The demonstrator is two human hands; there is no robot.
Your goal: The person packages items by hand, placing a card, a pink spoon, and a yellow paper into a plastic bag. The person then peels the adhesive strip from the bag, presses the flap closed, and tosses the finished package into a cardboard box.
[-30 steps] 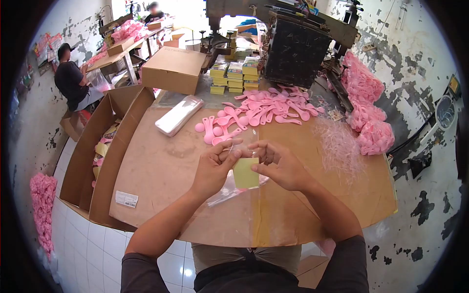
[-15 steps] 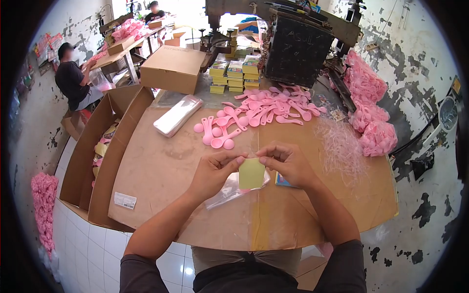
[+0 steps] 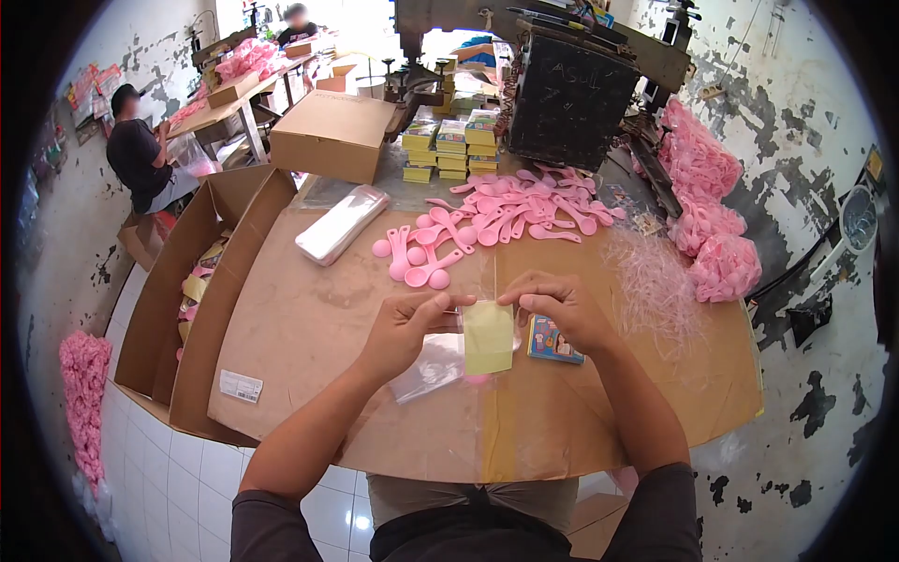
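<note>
A pale yellow card [image 3: 489,339] hangs upright between my hands, seemingly inside a small clear plastic bag whose edges are hard to see. My left hand [image 3: 401,326] pinches its top left corner, and my right hand [image 3: 565,309] pinches the top right corner. A bit of pink shows just below the card; its shape is hidden. Under my left hand lie flat clear plastic bags [image 3: 426,373] on the cardboard tabletop. Beside my right hand rests a blue printed card stack [image 3: 551,337]. Farther off is a heap of pink measuring spoons [image 3: 524,204].
A bundle of clear bags [image 3: 342,225] lies left of the spoons. Stacks of yellow-edged cards [image 3: 451,148] stand behind, near a black machine [image 3: 569,94]. An open carton [image 3: 201,290] flanks the table. Plastic shreds [image 3: 655,281] lie right. Another person [image 3: 139,155] sits far left.
The yellow card has moved slightly down and right and hangs lower beneath my fingers. My right fingers have shifted, uncovering more of the blue printed stack.
</note>
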